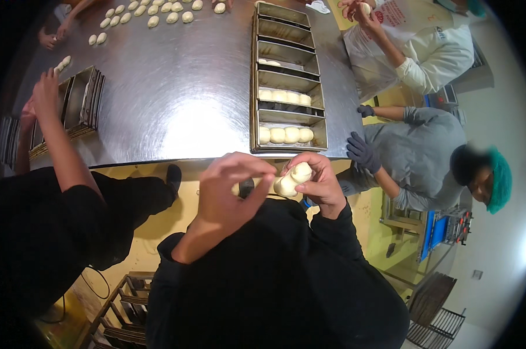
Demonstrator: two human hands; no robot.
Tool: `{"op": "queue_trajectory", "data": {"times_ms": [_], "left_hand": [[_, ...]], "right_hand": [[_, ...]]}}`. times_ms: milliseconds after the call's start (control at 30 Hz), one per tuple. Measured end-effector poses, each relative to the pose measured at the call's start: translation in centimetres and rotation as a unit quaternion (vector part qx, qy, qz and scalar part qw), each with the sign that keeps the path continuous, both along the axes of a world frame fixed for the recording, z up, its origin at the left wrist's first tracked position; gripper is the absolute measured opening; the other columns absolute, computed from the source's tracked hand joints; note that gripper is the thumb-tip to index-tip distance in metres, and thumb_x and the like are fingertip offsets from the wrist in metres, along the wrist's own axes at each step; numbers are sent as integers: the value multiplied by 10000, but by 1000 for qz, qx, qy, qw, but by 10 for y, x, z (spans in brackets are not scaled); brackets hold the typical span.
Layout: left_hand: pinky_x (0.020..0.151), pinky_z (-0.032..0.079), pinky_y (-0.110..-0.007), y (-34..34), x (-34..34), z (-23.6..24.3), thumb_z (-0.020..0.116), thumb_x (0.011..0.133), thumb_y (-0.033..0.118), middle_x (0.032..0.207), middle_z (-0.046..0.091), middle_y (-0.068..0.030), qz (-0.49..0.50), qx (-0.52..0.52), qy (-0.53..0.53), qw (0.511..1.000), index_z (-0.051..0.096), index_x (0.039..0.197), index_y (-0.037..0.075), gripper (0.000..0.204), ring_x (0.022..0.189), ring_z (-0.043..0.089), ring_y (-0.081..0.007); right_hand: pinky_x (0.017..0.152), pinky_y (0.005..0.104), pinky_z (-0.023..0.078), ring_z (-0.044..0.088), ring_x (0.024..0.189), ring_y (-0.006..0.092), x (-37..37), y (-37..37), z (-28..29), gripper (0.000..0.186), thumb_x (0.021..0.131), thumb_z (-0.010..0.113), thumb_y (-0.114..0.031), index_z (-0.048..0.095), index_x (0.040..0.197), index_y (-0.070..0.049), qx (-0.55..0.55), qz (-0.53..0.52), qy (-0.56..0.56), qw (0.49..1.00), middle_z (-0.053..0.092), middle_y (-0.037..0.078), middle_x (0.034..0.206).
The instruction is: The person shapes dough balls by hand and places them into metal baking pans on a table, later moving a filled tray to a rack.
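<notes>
My right hand point(314, 183) grips pale dough pieces point(289, 181) stuck together, fingers around their side, above the table's near edge. Just left of the dough, my left hand point(231, 195) has thumb and index tips brought together; whether anything sits between them I cannot make out. Beyond my hands on the steel table lies a long rack of metal pans point(324, 136); the nearest compartments hold rows of dough balls point(277, 135), and a farther one holds some dough too.
Several dough pieces point(153, 21) lie at the table's back. Left, a person's arms point(59, 128) reach over stacked pans point(82, 102). Right, a gloved co-worker point(414, 157) leans at the table, another point(408, 52) holds dough. A metal rack point(123, 308) stands low behind me.
</notes>
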State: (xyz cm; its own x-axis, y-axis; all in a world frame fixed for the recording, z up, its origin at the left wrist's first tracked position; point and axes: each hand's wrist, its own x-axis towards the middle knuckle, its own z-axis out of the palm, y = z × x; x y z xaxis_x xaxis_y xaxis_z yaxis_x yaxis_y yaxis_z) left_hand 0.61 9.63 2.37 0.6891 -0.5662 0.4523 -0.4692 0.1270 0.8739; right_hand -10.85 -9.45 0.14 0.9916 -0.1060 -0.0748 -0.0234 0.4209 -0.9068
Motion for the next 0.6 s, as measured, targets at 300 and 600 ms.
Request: {"op": "queue_trajectory", "data": {"times_ms": [300,600], "left_hand": [[689,436,-319,1,-15,-8,785,722,140,876,646,49,34,34,-154,987,715,906,170,200,759,603,-152],[645,437,-335,-11,-20,-11,772,749,123,814,630,-13,33,51,-200,978,731,970,120,225,715,597,-182]], "right_hand": [[884,324,518,645,990,208,-6,1,0,382,703,747,21,616,1061,6,-11,-13,-1,1000,665,130,1030],[822,273,537,639,966,145,-11,4,-7,397,745,712,69,606,1122,10,-17,-29,5,999,654,96,1073]]}}
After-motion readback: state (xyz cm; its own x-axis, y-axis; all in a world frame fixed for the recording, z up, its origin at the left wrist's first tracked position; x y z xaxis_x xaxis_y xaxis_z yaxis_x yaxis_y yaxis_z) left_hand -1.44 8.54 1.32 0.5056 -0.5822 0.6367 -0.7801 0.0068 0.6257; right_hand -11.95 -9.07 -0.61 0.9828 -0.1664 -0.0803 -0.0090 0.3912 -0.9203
